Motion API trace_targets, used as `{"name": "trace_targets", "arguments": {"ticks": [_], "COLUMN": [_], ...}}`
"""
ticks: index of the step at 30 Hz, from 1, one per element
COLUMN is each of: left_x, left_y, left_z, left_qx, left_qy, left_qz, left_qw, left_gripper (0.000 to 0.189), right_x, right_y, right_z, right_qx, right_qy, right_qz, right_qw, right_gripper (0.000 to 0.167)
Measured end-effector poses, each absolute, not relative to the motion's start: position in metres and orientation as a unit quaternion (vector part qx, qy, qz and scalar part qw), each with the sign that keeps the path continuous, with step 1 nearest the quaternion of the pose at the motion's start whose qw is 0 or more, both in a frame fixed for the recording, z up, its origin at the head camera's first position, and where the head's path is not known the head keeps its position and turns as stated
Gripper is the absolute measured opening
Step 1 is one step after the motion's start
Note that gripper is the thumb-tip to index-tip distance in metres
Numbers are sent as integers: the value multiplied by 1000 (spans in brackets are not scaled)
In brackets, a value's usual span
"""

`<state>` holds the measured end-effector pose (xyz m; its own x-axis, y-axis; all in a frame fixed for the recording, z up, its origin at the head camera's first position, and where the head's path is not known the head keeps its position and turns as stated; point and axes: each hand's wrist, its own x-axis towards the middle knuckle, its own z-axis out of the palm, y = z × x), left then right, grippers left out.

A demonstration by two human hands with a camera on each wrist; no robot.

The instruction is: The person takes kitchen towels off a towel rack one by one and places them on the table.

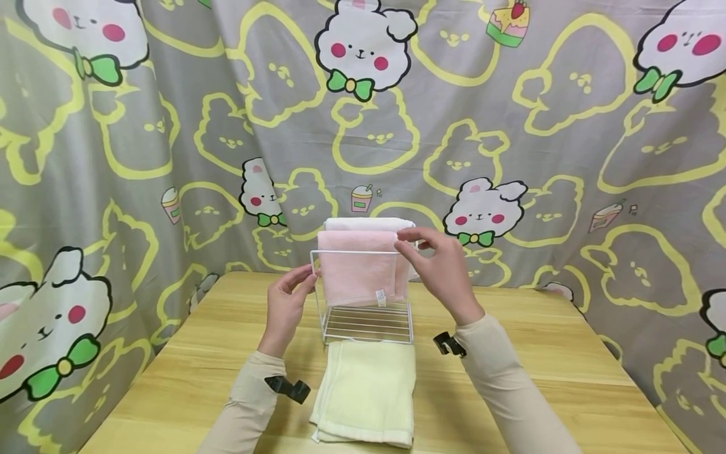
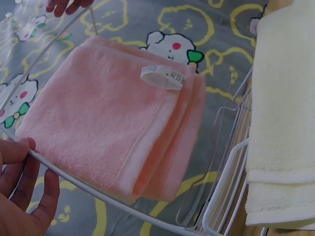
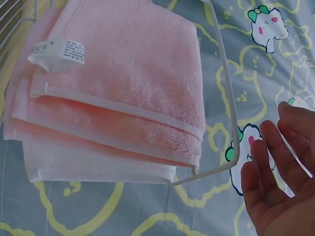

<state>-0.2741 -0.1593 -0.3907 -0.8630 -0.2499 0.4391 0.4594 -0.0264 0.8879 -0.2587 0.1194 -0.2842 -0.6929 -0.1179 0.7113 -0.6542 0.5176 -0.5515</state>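
A folded pink towel [image 1: 360, 268] with a white label hangs over a rail of a white wire rack [image 1: 326, 334]. Behind it on the same rack hangs a white towel [image 1: 368, 223]. My left hand [image 1: 286, 306] is at the rack's left side; in the left wrist view its thumb and fingers pinch the white wire beside the pink towel. My right hand [image 1: 442, 268] is by the pink towel's upper right corner. In the right wrist view, that hand's fingers [image 3: 278, 167] are loosely bent and apart from the towel and the wire, holding nothing.
A folded pale yellow towel [image 1: 368, 394] lies on the wooden table [image 1: 227, 353], directly in front of the rack. A grey curtain [image 1: 391, 183] with cartoon animals hangs behind the table and along its sides.
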Motion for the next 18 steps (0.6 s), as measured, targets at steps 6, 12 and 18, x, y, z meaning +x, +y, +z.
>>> {"name": "trace_targets", "arguments": {"ticks": [6, 12, 18], "left_x": [-275, -273, -274], "left_y": [-159, -160, -160], "left_z": [-390, -389, -391], "left_qx": [-83, -80, -79], "left_qy": [-655, -657, -658], "left_qz": [-710, -709, -709], "left_qw": [244, 242, 242], "left_gripper": [23, 23, 25], "right_x": [-272, -285, -294], "right_y": [116, 111, 106], "right_z": [-281, -279, -274], "right_qx": [232, 229, 224], "right_qy": [-828, -843, -859], "right_qz": [417, 409, 402], "right_qw": [294, 263, 226], "right_gripper": [24, 28, 30]}}
